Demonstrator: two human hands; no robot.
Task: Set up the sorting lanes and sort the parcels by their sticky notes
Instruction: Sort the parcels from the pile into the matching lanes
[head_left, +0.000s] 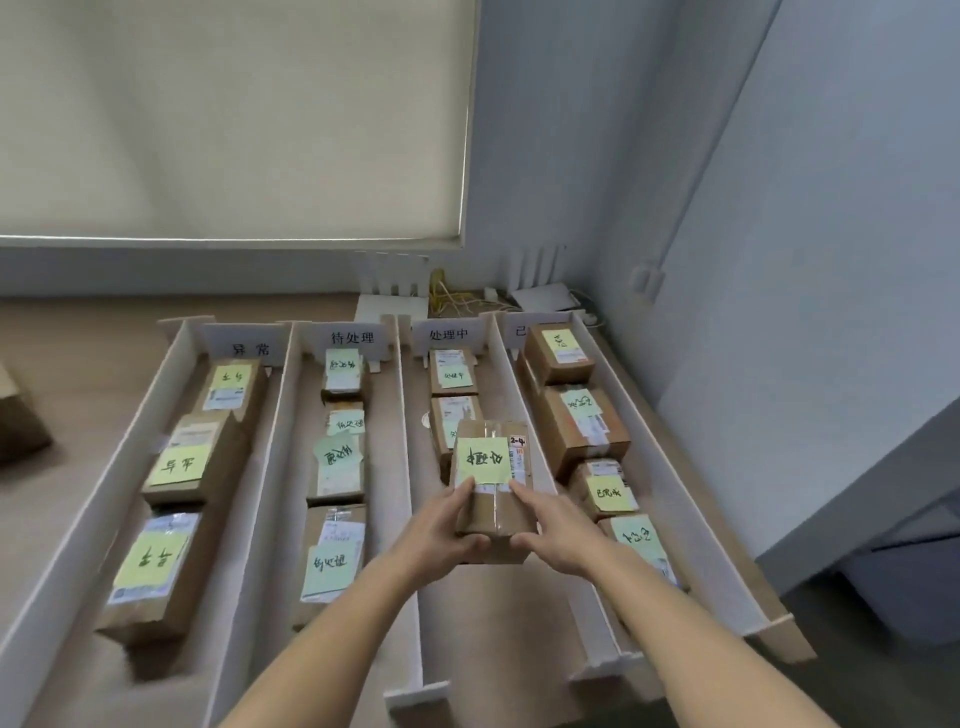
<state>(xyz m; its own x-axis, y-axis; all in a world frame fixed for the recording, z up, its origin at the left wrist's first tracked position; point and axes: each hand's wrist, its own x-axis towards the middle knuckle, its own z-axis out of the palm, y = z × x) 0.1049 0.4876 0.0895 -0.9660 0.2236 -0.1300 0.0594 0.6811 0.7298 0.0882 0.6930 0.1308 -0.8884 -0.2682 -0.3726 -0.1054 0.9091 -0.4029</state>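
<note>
Midway through sorting, both hands, left (447, 525) and right (553, 530), clasp a yellow-noted parcel (493, 483) over the third lane (457, 613), marked 处理中. Released carelessly, it could land on the parcel behind (452, 415) or jolt the thin divider (540, 467).

Brown cardboard parcels (494, 499), yellow-green sticky notes (485, 460) with black handwriting, white lane dividers (408, 467)

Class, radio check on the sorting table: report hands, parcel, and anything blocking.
Left hand and right hand grip the parcel, both sides. Held over the third lane. Two parcels at the lane's far end; near end free.
</note>
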